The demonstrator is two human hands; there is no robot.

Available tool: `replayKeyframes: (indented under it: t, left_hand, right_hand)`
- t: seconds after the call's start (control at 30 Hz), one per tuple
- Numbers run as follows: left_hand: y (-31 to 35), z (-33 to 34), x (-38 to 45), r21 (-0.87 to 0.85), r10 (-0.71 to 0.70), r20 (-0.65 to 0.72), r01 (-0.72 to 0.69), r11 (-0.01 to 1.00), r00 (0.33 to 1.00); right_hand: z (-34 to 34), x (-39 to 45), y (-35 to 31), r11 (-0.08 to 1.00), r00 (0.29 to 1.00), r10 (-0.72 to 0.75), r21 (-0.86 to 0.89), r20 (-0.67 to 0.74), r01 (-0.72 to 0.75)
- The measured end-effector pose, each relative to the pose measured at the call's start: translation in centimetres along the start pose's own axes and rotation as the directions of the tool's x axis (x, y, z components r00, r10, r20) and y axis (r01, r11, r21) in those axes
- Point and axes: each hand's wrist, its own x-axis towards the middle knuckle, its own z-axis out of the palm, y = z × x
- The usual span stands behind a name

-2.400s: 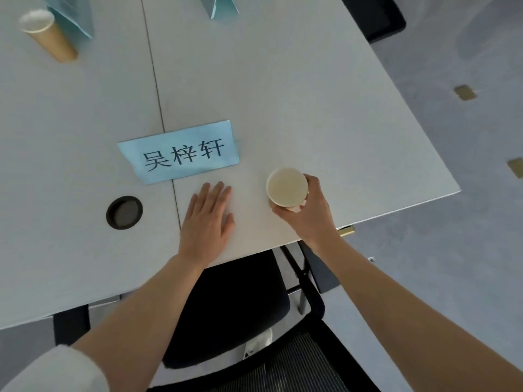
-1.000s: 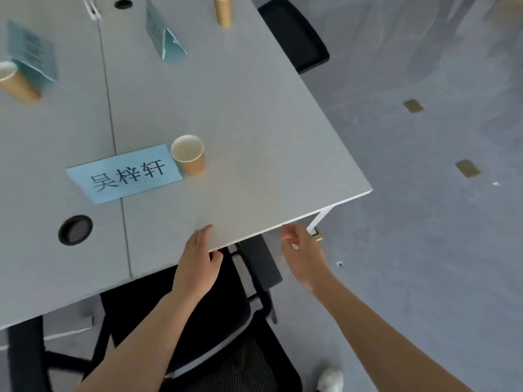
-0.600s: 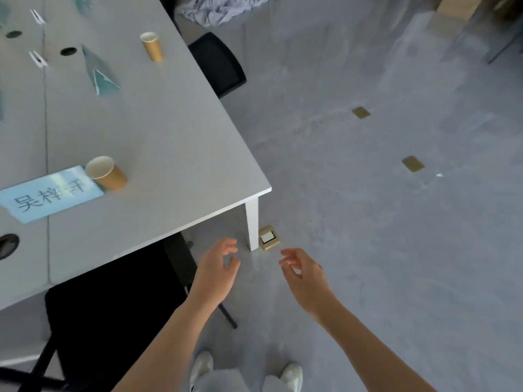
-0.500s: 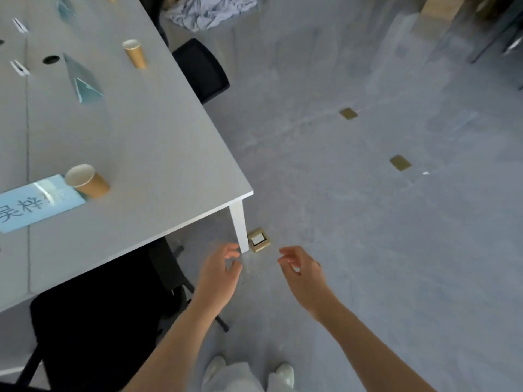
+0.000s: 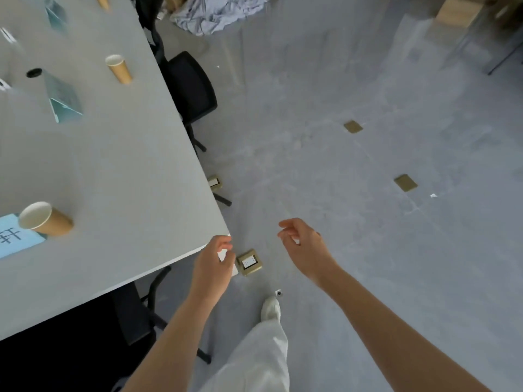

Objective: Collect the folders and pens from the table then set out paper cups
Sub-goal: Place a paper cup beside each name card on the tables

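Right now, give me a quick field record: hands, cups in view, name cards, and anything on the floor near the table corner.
left hand: empty, fingers loosely curled, at the table corner
right hand: empty, open, over the floor
near cup: upright on the table, beside the flat blue name card
far cup: upright near the table's right edge
third cup: only partly in frame at the top
folded name card: standing, left of the far cup
floor: raised brass socket box by the table corner
folders, pens: none in view

blue name cards (image 5: pixel 65 104) on the white table (image 5: pixel 121 171); black chair (image 5: pixel 192 89) beside it.
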Motion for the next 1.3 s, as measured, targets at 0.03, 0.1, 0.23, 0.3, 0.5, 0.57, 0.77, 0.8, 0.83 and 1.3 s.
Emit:
replayKeyframes:
  t: [0.03, 0.1, 0.23, 0.3, 0.5, 0.57, 0.77, 0.8, 0.83, 1.3]
  left_hand:
    - [0.8, 0.0, 2.0, -0.001, -0.017, -0.013, 0.017, 1.0, 1.0]
    - [2.0, -0.2, 5.0, 0.019, -0.045, -0.03, 0.045, 0.999, 0.999]
    - [3.9, -0.4, 11.1, 0.031, -0.089, -0.034, 0.09, 0.995, 0.995]
    - [5.3, -0.7, 14.3, 0.014, -0.126, -0.058, 0.127, 0.992, 0.99]
    - [8.0, 0.1, 22.3, -0.028, -0.208, -0.155, 0.206, 0.978, 0.966]
    - [9.3, 0.5, 24.7, -0.049, -0.221, -0.184, 0.215, 0.975, 0.958]
    - [14.5, 2.2, 34.4, -0.131, -0.305, -0.295, 0.278, 0.952, 0.905]
    - [15.5, 2.4, 35.8, -0.142, -0.326, -0.306, 0.296, 0.945, 0.894]
    - [16.7, 2.7, 37.5, -0.169, -0.355, -0.319, 0.316, 0.933, 0.878]
    - [19.4, -1.2, 52.7, -0.412, -0.583, -0.5, 0.416, 0.811, 0.64]
  right_hand:
    - [-0.5, 2.3, -0.8, 1.0, 1.0, -0.002, -0.008, 0.026, 0.003]
    - [-1.1, 5.8, -2.2, 1.0, 0.998, -0.01, -0.028, 0.068, 0.012]
    - [-2.2, 12.6, -4.5, 0.998, 0.99, -0.028, -0.055, 0.137, 0.036]
    - [-2.9, 16.3, -5.6, 0.996, 0.986, -0.04, -0.074, 0.165, 0.053]
    - [-4.6, 25.8, -7.7, 0.989, 0.966, -0.081, -0.101, 0.247, 0.109]
    - [-5.2, 28.9, -8.5, 0.985, 0.954, -0.106, -0.103, 0.282, 0.14]
    - [-7.9, 41.4, -11.8, 0.97, 0.905, -0.175, -0.091, 0.387, 0.226]
    - [-8.4, 43.3, -12.2, 0.966, 0.896, -0.187, -0.094, 0.402, 0.243]
    - [-9.1, 45.5, -13.1, 0.963, 0.883, -0.189, -0.094, 0.429, 0.252]
    - [-5.7, 65.8, -25.4, 0.854, 0.666, -0.277, -0.141, 0.693, 0.501]
